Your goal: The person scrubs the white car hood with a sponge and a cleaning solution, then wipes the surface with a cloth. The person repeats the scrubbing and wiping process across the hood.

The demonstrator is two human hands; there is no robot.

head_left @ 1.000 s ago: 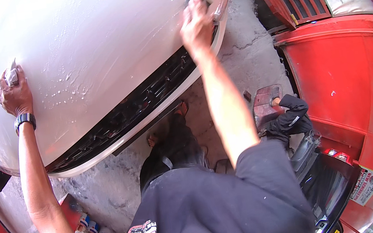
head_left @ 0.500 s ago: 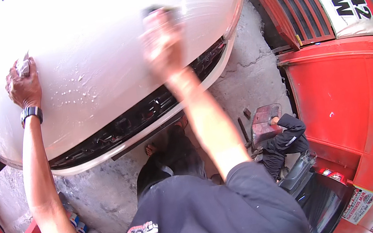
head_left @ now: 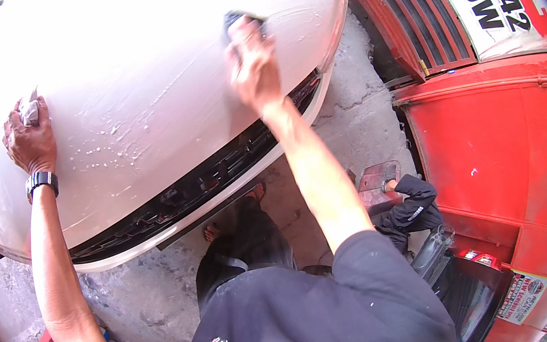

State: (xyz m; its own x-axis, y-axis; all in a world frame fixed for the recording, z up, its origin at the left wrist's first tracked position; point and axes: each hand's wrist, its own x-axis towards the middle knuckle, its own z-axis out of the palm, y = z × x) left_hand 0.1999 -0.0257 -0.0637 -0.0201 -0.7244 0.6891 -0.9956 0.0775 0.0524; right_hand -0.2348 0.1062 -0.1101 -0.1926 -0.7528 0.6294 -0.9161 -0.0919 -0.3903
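Fingers (head_left: 244, 32) of my right hand (head_left: 256, 71) clasp dark blocky pad (head_left: 232, 18) on wet white car hood (head_left: 151, 62); my left hand (head_left: 30, 142) curls round crumpled whitish wad (head_left: 30, 113).

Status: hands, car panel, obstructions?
Left hand holds pale crumpled wad; right hand holds dark pad on white car panel. Droplets between hands. No obstruction visible.

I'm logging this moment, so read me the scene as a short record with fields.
Surface: white car hood, wet with droplets
Left hand: holding a crumpled pale wad at the hood
Right hand: holding a dark pad over the hood, slightly blurred
Left wrist: dark watch
Car front: black grille
Right side: red wall
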